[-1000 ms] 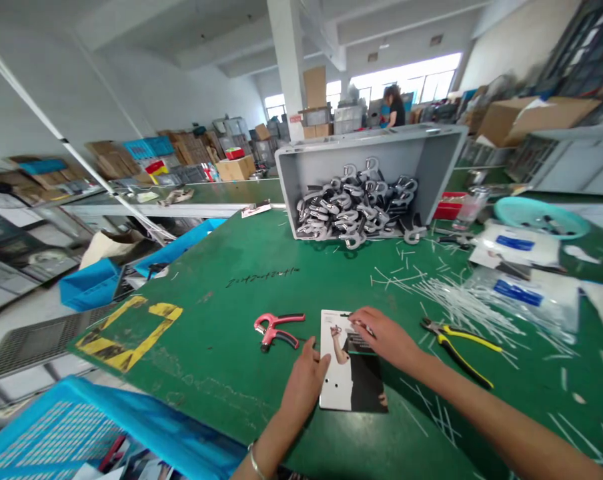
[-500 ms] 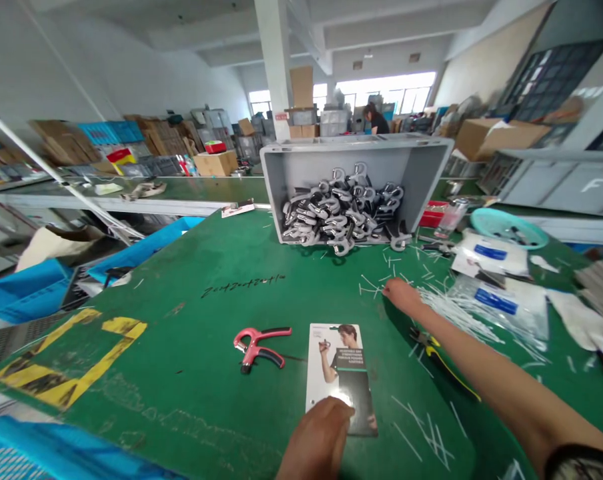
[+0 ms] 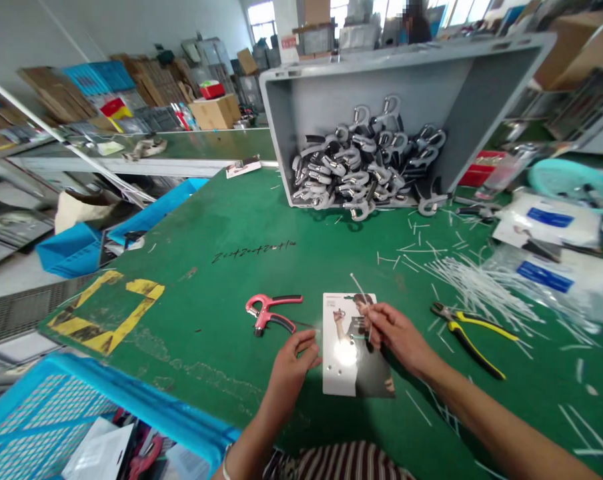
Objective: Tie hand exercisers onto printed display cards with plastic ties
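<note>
A printed packaging card (image 3: pixel 339 367) lies on the green table in front of me. My right hand (image 3: pixel 394 333) is over its upper right part, pinching a thin white cable tie (image 3: pixel 360 287) that points up and to the left. Beside the card's left edge is my left hand (image 3: pixel 295 357), its fingers loosely bent and apart with nothing held. I cannot tell whether its fingertips touch the card. Left of the card rests a red and black hand gripper (image 3: pixel 264 313), its handles pointing right. Yellow and black cutting pliers (image 3: pixel 474 333) lie right of my right hand.
A grey crate (image 3: pixel 276 133) on its side holds many grey hand grippers (image 3: pixel 351 163). Loose cable ties (image 3: pixel 471 287) are scattered on the right, near plastic bags (image 3: pixel 551 220) and a turquoise basin (image 3: pixel 571 180). A blue basket (image 3: pixel 176 400) stands at lower left. Someone is in the background.
My right hand has come from the scattered ties to the card, now with a cable tie. My left hand has moved off the card to its left side. The view has tilted down.
</note>
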A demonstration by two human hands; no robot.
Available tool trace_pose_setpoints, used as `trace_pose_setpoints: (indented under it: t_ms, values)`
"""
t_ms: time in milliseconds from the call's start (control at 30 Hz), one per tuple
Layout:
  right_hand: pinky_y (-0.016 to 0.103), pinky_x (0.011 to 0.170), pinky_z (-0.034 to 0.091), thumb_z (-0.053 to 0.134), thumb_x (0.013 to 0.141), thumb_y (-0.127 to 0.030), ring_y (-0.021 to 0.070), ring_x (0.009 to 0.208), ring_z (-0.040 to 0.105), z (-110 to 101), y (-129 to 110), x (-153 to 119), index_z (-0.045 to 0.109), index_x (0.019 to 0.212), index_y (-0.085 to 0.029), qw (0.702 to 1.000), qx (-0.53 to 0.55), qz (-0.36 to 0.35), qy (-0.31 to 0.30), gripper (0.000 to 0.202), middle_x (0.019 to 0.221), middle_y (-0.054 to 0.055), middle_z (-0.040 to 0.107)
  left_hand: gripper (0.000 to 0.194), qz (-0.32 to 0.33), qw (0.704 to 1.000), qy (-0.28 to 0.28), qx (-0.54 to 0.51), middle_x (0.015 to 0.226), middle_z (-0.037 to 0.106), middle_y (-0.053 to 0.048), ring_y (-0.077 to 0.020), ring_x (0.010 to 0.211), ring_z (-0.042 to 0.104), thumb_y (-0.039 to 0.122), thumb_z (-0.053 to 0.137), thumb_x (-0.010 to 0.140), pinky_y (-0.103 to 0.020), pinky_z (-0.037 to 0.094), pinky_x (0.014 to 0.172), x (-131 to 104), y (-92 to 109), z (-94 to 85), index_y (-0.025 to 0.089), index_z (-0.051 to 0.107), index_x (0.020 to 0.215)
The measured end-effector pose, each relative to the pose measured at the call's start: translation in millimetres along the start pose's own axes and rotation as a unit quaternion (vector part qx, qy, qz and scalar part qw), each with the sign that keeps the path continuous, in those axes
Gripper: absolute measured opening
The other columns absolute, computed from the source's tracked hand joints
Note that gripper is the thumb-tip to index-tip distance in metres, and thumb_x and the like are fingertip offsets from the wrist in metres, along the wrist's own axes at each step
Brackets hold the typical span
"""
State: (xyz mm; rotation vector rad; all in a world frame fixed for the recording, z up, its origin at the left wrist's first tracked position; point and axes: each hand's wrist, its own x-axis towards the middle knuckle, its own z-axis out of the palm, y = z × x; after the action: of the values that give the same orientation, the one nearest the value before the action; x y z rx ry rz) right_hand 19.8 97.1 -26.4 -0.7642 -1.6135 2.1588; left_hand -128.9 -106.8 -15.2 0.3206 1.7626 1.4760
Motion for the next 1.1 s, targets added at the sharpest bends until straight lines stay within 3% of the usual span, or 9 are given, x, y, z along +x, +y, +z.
trace_pose_setpoints:
  t_ms: [67, 167, 267, 367, 500, 633, 800, 1100]
  values:
    - [0.025, 0.053, 0.047, 0.064, 0.088, -0.049, 0.0096, 0.053, 0.052, 21.0, 23.0, -5.3, 0.060, 0.097, -0.019, 0.997, 0.077, 0.011, 0.007, 0.031, 0.080, 0.000, 0.064, 0.055, -0.040, 0.998, -0.003, -0.053, 0.117, 0.064, -0.016, -0.0267, 0.105, 0.063, 0.042, 0.074, 0.073, -0.036, 0.057, 0.077, 6.0, 1.7, 8.6, 0.012, 0.060, 0.116]
    - [0.025, 0.055, 0.049, 0.068, 0.086, -0.045, 0.0092, 0.055, 0.054, 24.5, 31.6, -1.1, 0.058, 0.097, -0.020, 0.991, 0.134, 0.025, 0.018, 0.029, 0.081, 0.000, 0.067, 0.060, -0.039, 0.999, -0.020, -0.032, 0.110, 0.067, -0.017, -0.0251, 0.094, 0.066, 0.041, 0.073, 0.075, -0.032, 0.055, 0.069, 14.2, 1.5, 28.3, 0.009, 0.055, 0.122]
    - [0.026, 0.061, 0.053, 0.072, 0.083, -0.043, 0.0104, 0.061, 0.060, 14.2, 25.1, 0.5, 0.056, 0.092, -0.021, 0.987, 0.153, 0.041, 0.025, 0.029, 0.088, 0.002, 0.071, 0.050, 0.011, 0.997, -0.080, 0.007, 0.110, 0.069, -0.014, -0.0255, 0.099, 0.065, 0.033, 0.070, 0.077, -0.035, 0.051, 0.083, 19.8, -3.0, 48.5, 0.011, 0.058, 0.121]
    - [0.027, 0.069, 0.055, 0.073, 0.083, -0.041, 0.0123, 0.072, 0.064, 5.6, 19.0, -5.1, 0.058, 0.087, -0.020, 0.986, 0.160, 0.026, 0.046, 0.027, 0.095, 0.004, 0.071, 0.047, 0.070, 0.994, -0.071, 0.046, 0.119, 0.068, -0.009, -0.0260, 0.112, 0.060, 0.024, 0.069, 0.075, -0.034, 0.044, 0.097, 22.5, -2.2, 56.9, 0.016, 0.061, 0.121]
    - [0.028, 0.067, 0.055, 0.069, 0.087, -0.039, 0.0133, 0.066, 0.064, 1.5, 4.8, -17.3, 0.060, 0.090, -0.020, 0.992, 0.082, -0.049, 0.082, 0.020, 0.077, 0.000, 0.068, 0.048, 0.001, 0.994, -0.107, -0.014, 0.106, 0.072, -0.005, -0.0207, 0.090, 0.066, 0.025, 0.068, 0.075, -0.028, 0.048, 0.077, 22.4, 16.0, 43.1, 0.017, 0.062, 0.121]
    - [0.034, 0.071, 0.057, 0.063, 0.091, -0.040, 0.0173, 0.069, 0.069, 11.9, -14.0, -30.5, 0.060, 0.095, -0.022, 0.989, -0.065, -0.108, 0.078, 0.019, 0.083, 0.004, 0.073, 0.049, -0.052, 0.988, -0.144, -0.023, 0.086, 0.073, -0.001, -0.0130, 0.064, 0.060, 0.027, 0.072, 0.073, -0.021, 0.043, 0.061, 17.6, 30.3, 27.7, 0.017, 0.062, 0.120]
    - [0.035, 0.074, 0.059, 0.058, 0.095, -0.039, 0.0205, 0.079, 0.072, 27.9, -7.3, -37.8, 0.062, 0.098, -0.023, 0.978, -0.141, -0.145, 0.057, 0.017, 0.090, 0.005, 0.072, 0.047, -0.032, 0.991, -0.130, 0.007, 0.093, 0.073, -0.004, -0.0166, 0.075, 0.064, 0.028, 0.072, 0.073, -0.023, 0.045, 0.068, 13.5, 23.7, 28.0, 0.016, 0.065, 0.117]
    - [0.033, 0.074, 0.057, 0.055, 0.096, -0.040, 0.0192, 0.074, 0.072, 24.9, 14.1, -37.5, 0.061, 0.101, -0.024, 0.974, -0.175, -0.126, 0.074, 0.018, 0.090, 0.004, 0.074, 0.049, 0.007, 0.992, -0.124, 0.039, 0.109, 0.072, -0.007, -0.0234, 0.096, 0.065, 0.028, 0.068, 0.077, -0.028, 0.048, 0.080, 16.0, 11.2, 25.8, 0.015, 0.061, 0.124]
